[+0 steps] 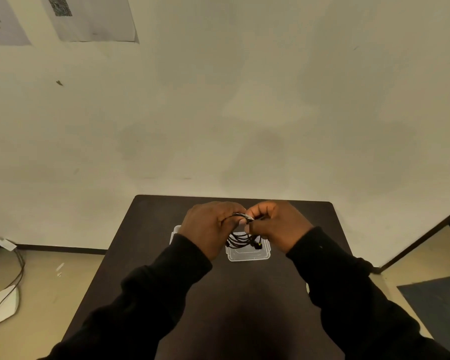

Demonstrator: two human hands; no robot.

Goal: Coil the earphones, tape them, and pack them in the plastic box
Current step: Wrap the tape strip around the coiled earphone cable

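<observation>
Black coiled earphones point(240, 239) hang in several loops between my two hands, above a dark table point(231, 294). My left hand point(208, 226) pinches the top of the coil from the left. From the right, my right hand point(276, 226) pinches the same spot, where a small pale strip of tape point(247, 217) wraps the wires. A clear plastic box point(248, 254) sits on the table right under the hanging loops. At the left, mostly hidden behind my left wrist, lies a second clear plastic piece point(174, 233); I cannot tell whether it is the lid.
The small table stands against a pale wall point(218, 113) with two paper sheets point(94, 16) at top left. A cable point(16, 276) and a white object point(0, 307) lie on the floor at left. A dark frame point(421, 237) and mat point(437, 305) are at right.
</observation>
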